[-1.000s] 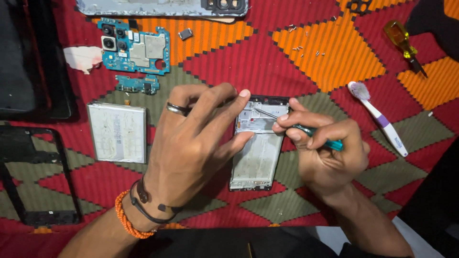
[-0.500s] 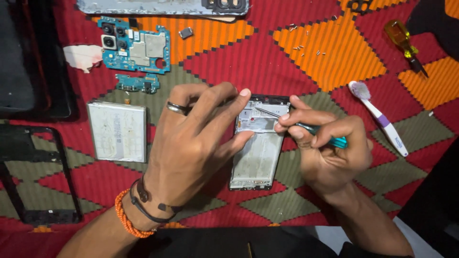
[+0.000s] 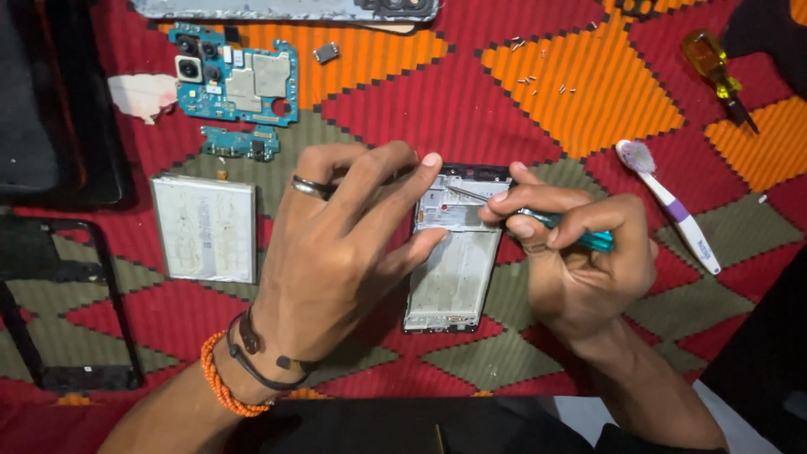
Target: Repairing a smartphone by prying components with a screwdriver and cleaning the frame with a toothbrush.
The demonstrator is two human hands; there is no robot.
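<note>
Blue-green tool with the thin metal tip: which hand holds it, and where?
The right hand grips the teal-handled metal-tipped tool by its handle. The left hand steadies the opened silver phone frame at its top edge.

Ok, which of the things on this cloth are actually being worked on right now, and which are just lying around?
In use:
left hand steadying the phone frame
right hand holding the teal-handled tool, tip on the frame's top

Lying about:
blue circuit board
small board
battery
toothbrush
yellow screwdriver
loose screws
black frame
</note>
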